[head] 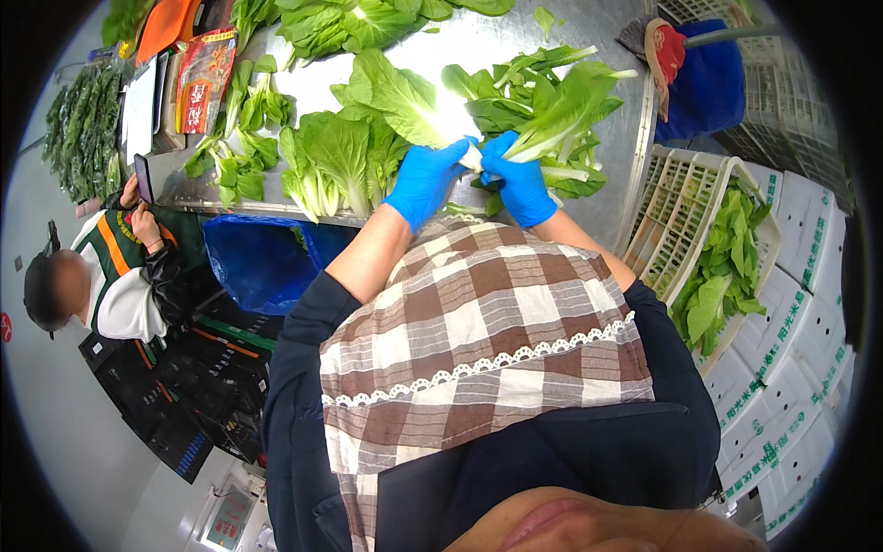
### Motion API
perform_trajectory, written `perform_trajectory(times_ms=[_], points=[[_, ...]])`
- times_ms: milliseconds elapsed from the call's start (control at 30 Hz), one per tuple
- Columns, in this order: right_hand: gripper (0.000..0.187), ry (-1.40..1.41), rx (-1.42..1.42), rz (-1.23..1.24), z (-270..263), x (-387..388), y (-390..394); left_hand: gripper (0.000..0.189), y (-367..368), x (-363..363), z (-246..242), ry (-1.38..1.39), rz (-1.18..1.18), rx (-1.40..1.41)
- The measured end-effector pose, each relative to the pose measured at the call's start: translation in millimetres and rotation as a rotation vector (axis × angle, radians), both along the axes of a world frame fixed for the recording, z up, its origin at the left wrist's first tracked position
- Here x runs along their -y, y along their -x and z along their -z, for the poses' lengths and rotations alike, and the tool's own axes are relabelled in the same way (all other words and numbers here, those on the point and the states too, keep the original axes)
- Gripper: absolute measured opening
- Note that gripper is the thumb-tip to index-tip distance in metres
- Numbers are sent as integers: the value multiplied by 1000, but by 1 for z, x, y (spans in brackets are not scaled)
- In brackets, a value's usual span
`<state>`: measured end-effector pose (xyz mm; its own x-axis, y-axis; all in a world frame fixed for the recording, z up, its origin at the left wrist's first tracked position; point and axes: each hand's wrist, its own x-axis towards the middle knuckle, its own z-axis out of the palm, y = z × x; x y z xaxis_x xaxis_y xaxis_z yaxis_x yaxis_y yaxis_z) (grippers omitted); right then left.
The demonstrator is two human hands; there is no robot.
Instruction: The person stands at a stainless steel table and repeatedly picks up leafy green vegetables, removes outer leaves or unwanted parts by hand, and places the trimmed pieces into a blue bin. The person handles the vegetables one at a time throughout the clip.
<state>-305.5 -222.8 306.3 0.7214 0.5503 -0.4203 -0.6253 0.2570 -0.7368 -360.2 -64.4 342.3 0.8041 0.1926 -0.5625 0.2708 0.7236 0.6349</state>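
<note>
Both hands wear blue gloves and meet over the near edge of a steel table. My left hand (426,181) grips a leafy green vegetable (397,100) by its pale stem end, its broad leaf spread away to the upper left. Close beside it, my right hand (519,185) has its fingers closed around a long green leaf (569,103) that slants up to the right. Under and behind that leaf lies a loose heap of leaves (507,114). Left of my left hand, a bunch of greens (338,155) rests at the table edge with stems towards me.
More greens (345,24) lie at the far side. A red food packet (205,79) stands at the left. Below the edge hangs a blue bag (259,262). A white plastic crate (672,221) of leaves is at my right. A person (117,269) holds a phone (143,178).
</note>
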Motion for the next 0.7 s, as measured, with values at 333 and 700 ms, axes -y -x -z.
perform_trajectory(times_ms=[333,700], points=[[32,-181,-361,18,4,3,-4,78,0,-19,-17,157,192,215],[27,241,92,-206,14,-1,10,68,1,-10,2,-79,257,247]])
